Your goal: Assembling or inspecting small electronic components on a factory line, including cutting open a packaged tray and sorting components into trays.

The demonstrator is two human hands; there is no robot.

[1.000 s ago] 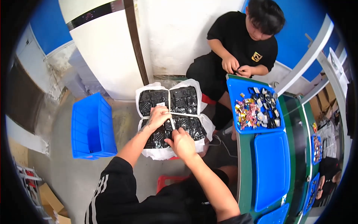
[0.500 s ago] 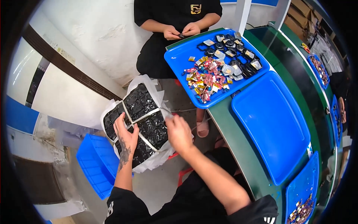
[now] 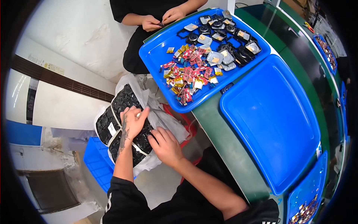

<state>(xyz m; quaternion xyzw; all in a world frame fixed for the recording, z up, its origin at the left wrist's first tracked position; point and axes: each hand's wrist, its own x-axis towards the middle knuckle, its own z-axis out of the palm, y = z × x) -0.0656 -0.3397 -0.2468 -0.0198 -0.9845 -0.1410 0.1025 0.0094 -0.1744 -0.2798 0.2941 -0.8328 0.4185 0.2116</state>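
A bundle of black plastic-looking pieces lies in front of me, wrapped in a white liner that spreads loosely at its right. White straps cross over the bundle. My left hand is closed on top of it, with a pale bit of strap showing between thumb and fingers. Low on the bundle's right side, my right hand rests with bent fingers apart and nothing visible in them. A small white label sits on the black pieces left of my left hand.
A red stool shows beside the bundle, a blue crate behind its left side. On the green table are a blue tray of small electronic parts and black housings, and another blue tray. A co-worker's hands hold a small part.
My left hand has moved up over the strap crossing. My right hand has come from the bundle's right edge down onto its near side. The liner's right flap now spreads outward; the view has shifted.
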